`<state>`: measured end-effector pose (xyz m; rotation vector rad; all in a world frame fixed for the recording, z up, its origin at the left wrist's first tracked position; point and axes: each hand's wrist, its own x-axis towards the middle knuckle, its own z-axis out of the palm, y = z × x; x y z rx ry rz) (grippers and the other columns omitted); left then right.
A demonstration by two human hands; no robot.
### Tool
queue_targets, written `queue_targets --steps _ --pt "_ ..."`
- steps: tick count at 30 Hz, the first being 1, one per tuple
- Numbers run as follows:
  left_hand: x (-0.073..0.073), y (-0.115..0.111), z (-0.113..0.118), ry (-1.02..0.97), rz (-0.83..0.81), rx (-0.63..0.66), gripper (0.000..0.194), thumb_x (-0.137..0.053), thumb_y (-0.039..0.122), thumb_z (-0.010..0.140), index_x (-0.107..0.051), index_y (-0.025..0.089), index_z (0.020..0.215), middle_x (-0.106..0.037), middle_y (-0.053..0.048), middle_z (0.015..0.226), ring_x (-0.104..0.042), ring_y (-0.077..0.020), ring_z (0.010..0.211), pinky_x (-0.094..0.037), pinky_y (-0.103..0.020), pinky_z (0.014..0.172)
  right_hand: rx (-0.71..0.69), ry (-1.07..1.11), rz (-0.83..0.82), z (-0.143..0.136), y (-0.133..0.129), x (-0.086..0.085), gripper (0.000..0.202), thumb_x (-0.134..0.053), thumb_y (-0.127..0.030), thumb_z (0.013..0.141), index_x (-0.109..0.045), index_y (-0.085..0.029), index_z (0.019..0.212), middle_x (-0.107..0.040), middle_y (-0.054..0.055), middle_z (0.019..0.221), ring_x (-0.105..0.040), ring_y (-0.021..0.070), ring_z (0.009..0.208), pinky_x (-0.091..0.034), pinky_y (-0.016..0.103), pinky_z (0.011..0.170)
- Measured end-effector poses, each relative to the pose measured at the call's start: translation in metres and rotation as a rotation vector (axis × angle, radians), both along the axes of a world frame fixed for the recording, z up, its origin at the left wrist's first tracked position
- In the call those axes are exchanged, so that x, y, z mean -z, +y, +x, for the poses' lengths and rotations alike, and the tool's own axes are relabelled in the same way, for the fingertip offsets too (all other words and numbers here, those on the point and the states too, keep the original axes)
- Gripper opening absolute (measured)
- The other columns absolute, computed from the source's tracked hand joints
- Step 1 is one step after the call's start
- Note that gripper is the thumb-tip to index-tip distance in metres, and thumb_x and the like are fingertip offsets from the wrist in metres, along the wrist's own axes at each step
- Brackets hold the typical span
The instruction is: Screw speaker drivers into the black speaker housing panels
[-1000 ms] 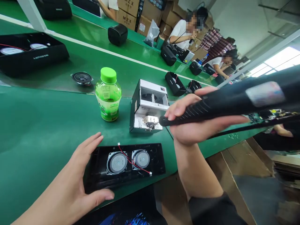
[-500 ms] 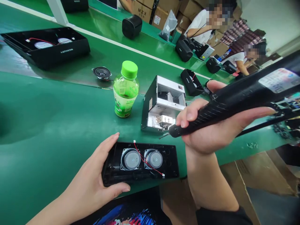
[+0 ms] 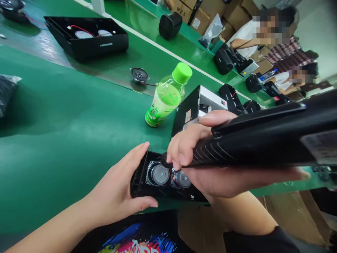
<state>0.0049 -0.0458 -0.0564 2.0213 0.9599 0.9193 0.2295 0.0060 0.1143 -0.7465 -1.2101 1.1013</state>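
Bringing the long black screwdriver (image 3: 252, 147) from behind the open black plastic box (image 3: 168, 193) to right over it, so reaching the left round grey speaker (image 3: 161, 174) inside. Curling the right hand's fingers (image 3: 184, 149) tight around the screwdriver; spreading the left hand (image 3: 118, 188) wide around the box's left end.

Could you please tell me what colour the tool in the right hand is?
The tool is mostly black with pale curved lines, clearest in the head view.

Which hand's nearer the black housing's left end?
Left. The left hand spans that end of the black housing; the right hand is farther right, above the other half, gripping a black handheld tool.
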Motion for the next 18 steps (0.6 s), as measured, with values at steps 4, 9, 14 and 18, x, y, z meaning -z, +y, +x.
queue_targets --steps 4,9,14,18 --pt "0.003 -0.001 0.002 0.005 0.012 -0.009 0.149 -0.099 0.091 0.098 -0.012 0.045 0.211 -0.05 -0.019 0.209 -0.06 -0.0531 0.187 -0.064 -0.07 0.148 -0.072 -0.074 -0.037 0.0 0.005 0.014 0.066 -0.081 -0.103 0.105 -0.082 -0.039 0.122 -0.082 -0.008 0.07 -0.072 0.0216 0.048 -0.059 0.039 0.049" --pt "0.0 -0.001 0.004 -0.028 0.005 -0.009 0.141 -0.093 0.095 0.102 -0.017 0.045 0.211 -0.053 -0.019 0.207 -0.063 -0.0511 0.186 -0.066 -0.069 0.146 -0.068 -0.119 -0.056 0.008 0.005 0.016 0.07 -0.08 -0.108 0.102 -0.084 -0.042 0.123 -0.084 -0.007 0.072 -0.075 0.025 0.052 -0.06 0.043 0.053" --pt "-0.002 -0.001 0.003 -0.011 -0.01 0.004 0.15 -0.099 0.091 0.098 -0.011 0.045 0.211 -0.053 -0.02 0.207 -0.062 -0.0526 0.186 -0.066 -0.069 0.145 -0.064 -0.1 -0.055 0.004 0.005 0.02 0.068 -0.085 -0.105 0.101 -0.087 -0.041 0.124 -0.085 -0.006 0.075 -0.077 0.0258 0.055 -0.062 0.045 0.054" --pt "-0.001 -0.001 0.004 -0.039 0.005 -0.01 0.139 -0.089 0.096 0.104 -0.016 0.044 0.211 -0.056 -0.019 0.205 -0.064 -0.0494 0.184 -0.067 -0.068 0.145 -0.023 -0.163 -0.009 0.004 0.004 0.024 0.073 -0.069 -0.11 0.107 -0.088 -0.041 0.122 -0.081 -0.008 0.072 -0.074 0.0208 0.051 -0.064 0.041 0.054"
